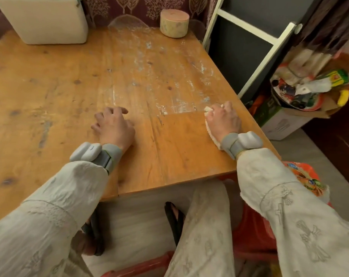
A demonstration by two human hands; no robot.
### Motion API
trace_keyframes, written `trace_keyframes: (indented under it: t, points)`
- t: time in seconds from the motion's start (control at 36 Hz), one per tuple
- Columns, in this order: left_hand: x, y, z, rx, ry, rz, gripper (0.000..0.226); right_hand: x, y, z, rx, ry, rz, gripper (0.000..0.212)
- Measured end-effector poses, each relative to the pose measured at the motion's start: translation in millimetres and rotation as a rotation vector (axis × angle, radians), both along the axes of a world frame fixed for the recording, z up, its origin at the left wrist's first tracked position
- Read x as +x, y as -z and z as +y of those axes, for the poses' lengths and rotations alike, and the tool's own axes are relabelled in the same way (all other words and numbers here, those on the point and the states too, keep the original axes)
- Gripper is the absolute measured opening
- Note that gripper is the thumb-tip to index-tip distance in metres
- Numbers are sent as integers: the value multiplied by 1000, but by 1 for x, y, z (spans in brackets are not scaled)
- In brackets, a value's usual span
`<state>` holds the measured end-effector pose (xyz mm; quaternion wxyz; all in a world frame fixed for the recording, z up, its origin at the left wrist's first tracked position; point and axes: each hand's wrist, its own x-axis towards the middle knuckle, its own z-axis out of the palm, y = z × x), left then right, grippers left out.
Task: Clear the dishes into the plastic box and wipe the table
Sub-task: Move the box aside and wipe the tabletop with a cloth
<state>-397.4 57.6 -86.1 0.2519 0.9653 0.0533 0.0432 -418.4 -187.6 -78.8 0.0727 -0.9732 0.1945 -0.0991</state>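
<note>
The wooden table point(69, 86) fills the view, with whitish smears across its right half. My right hand point(222, 117) grips a pale cloth point(212, 134) and holds it down on the table near the right edge. My left hand point(114, 126) rests on the tabletop near the front middle, fingers loosely curled and holding nothing. A white plastic box point(43, 19) stands at the far left corner. No dishes are visible on the table.
A round pale container with a pink top point(174, 24) stands at the table's far edge. A white-framed chair point(247, 48) stands beyond the right edge. A cardboard box of clutter point(301, 96) sits on the floor at right. A red stool point(255, 236) is under me.
</note>
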Motion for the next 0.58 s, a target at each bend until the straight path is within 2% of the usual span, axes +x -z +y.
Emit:
trace_keyframes:
  t: [0.17,0.36,0.58]
  points:
    - [-13,10,-30,61,133,-15,36,-10,11,14,-55,-120,-4,45]
    - [-10,11,-27,153,170,-12,35,-7,7,5,-67,-173,-9,36]
    - [-13,13,-26,207,204,-38,34,-19,-5,-74,-143,151,-42,29]
